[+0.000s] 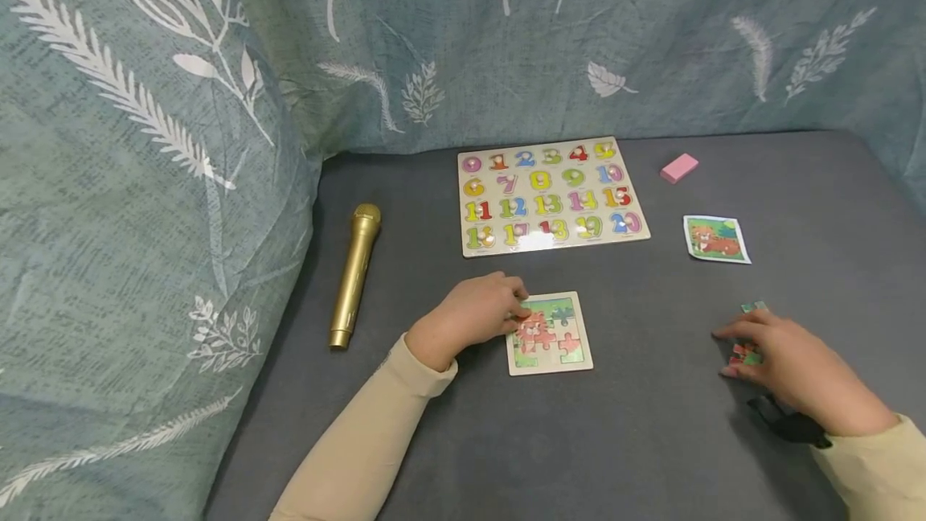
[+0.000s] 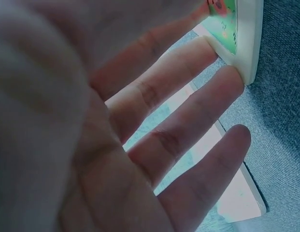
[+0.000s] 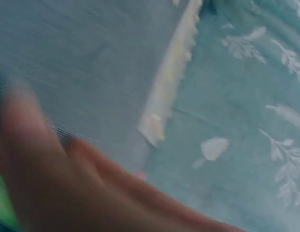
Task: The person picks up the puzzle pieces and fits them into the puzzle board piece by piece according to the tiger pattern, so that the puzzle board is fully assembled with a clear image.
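Note:
A small square jigsaw board [image 1: 551,367] with a partly filled tiger picture lies in the middle of the table; bare wood shows in its right part. My left hand [image 1: 477,313] is at its left side, and in the left wrist view its nearly straight fingers [image 2: 198,113] touch the board's edge [image 2: 246,48]. Over on the right, my right hand [image 1: 799,364] hovers at several loose jigsaw pieces [image 1: 745,354], thumb and index finger apart, partly covering them. The right wrist view shows that hand blurred, with a green patch below the fingers.
Behind the jigsaw lies a number peg board [image 1: 557,199]. A gold microphone [image 1: 354,280] lies at the left. A tiger picture card [image 1: 716,239] and a pink block [image 1: 679,168] are at the back right. A leafy curtain [image 1: 463,47] borders the table's back and left.

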`<control>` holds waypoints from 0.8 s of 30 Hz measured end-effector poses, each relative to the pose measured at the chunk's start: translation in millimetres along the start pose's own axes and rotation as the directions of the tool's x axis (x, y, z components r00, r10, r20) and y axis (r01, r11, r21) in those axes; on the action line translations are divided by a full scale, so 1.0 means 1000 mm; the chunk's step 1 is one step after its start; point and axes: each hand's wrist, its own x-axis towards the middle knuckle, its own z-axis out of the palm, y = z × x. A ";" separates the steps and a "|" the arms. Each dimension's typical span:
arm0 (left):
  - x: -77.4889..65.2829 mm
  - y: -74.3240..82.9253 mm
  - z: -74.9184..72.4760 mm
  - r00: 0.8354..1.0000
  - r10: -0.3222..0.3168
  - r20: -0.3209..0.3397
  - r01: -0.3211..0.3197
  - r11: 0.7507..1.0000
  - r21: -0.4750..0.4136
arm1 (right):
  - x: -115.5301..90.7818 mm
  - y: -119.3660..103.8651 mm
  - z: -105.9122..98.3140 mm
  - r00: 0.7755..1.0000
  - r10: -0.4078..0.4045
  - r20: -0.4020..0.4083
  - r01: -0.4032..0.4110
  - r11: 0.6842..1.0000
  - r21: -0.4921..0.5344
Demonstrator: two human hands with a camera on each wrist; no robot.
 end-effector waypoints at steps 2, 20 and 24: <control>0.000 0.000 0.000 1.000 -0.012 0.005 0.013 1.000 -0.005 | -0.009 0.009 0.004 1.000 -0.007 -0.014 0.008 0.999 0.036; -0.001 0.003 -0.002 0.999 -0.017 0.028 0.018 0.999 -0.027 | 0.006 -0.011 0.004 0.999 -0.004 0.035 -0.012 0.901 0.434; -0.001 0.002 -0.002 0.999 -0.028 0.031 0.028 0.999 -0.028 | 0.031 -0.043 0.006 0.992 0.088 0.095 -0.129 0.730 0.671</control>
